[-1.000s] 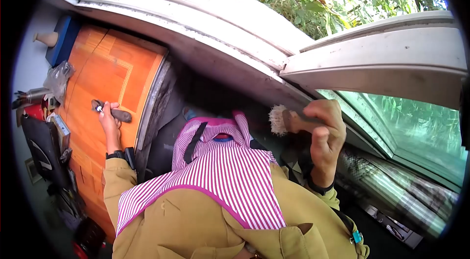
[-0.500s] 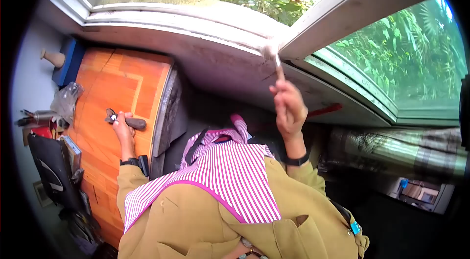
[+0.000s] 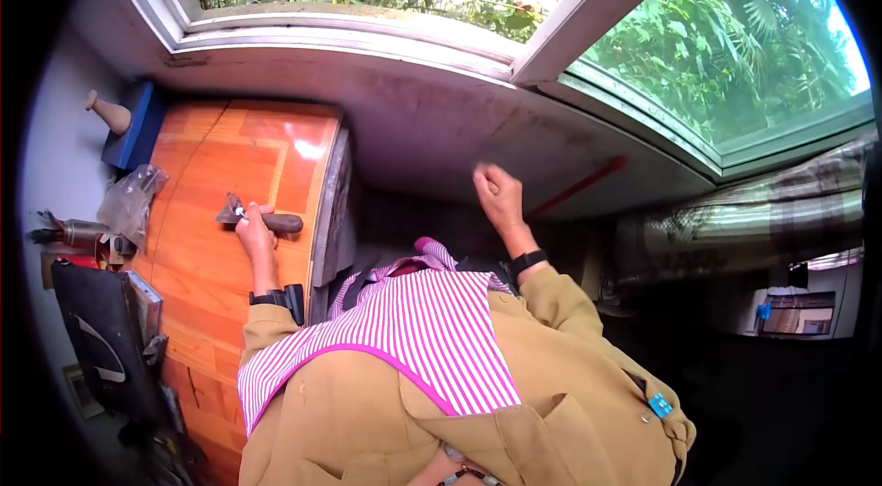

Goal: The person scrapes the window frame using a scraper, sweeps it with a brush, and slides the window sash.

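Note:
My left hand lies over the orange wooden tabletop, fingers wrapped round a dark brown tool. Its thick, rounded end points right, and a wider angular end shows left of my fingers. A small silvery piece glints at my fingertips. To the right, below the window sill, my right hand is raised in front of the wall with its fingers curled closed. Blur covers its fingertips, and I cannot tell what is in them.
The window frame spans the top, with foliage outside. On the left stand a blue block with a wooden knob, a clear plastic bag, a metal container and a black case. A checked curtain hangs right.
My right hand has drawn down and left from the window frame; the wooden-handled brush that showed in it no longer shows. My left hand, still gripping the dark tool, appears farther right in view.

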Motion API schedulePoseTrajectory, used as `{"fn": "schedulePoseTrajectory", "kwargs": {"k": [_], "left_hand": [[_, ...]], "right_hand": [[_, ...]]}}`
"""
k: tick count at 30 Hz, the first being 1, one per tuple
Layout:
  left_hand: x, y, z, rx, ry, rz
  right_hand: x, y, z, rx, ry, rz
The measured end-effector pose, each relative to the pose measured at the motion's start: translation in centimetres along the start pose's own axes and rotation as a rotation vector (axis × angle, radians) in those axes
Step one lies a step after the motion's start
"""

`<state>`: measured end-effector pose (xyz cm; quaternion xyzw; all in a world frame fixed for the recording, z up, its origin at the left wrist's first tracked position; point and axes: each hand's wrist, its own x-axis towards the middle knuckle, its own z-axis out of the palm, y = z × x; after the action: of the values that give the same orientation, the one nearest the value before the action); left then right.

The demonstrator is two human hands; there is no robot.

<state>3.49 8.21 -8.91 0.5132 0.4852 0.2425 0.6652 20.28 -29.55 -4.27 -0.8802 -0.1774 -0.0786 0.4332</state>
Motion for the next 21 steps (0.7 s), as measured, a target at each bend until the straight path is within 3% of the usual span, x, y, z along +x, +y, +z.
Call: {"fn": "schedulePoseTrajectory", "kwargs": {"k": [2,8,10,12,13,14,15,16,17,18,21], "left_hand": [[0.7,-0.4,0.1,0.039,0.024,0.041],[1.1,-0.7,0.1,0.021,-0.024,0.030],[0.9,-0.4,0.0,0.041,-0.033,0.046],[0.6,-0.1,-0.2,0.026,-0.049,-0.003],[0.8,-0.3,-0.2,0.025,-0.039,0.011],[0.9,-0.3,0.2,0.006,-0.048,0.022],[1.1,-0.3,0.2,0.019,-0.046,0.043],[0.8,-0.6,-0.4,0.051,-0.045,0.050],[0.8,-0.6,-0.4,0.045,-0.038,0.041],[0.9,-0.6,-0.3,0.046,-0.035,0.030],[1.0,-0.4,-0.3,0.042,-0.058,0.051]], "right_hand": [[-1.2,-0.1,-0.6,-0.086,0.039,0.011],[3.2,-9.6,-5.6,0.112,0.282,-0.520],[3.9,-9.3,-5.6,0.153,0.327,-0.514],[3.2,-5.5,-4.6,0.158,0.275,-0.391],[1.0,-3.7,-4.8,-0.190,0.244,-0.265],[-0.3,-0.9,-4.7,-0.174,0.096,0.195],[-2.3,0.6,-5.5,0.122,0.053,0.540],[-3.9,3.3,-5.7,-0.161,0.098,0.538],[-4.3,2.7,-7.3,-0.185,0.110,0.544],[-4.1,2.2,-8.8,0.001,0.177,0.554],[-1.1,-2.0,-13.2,0.063,0.365,0.324]]}}
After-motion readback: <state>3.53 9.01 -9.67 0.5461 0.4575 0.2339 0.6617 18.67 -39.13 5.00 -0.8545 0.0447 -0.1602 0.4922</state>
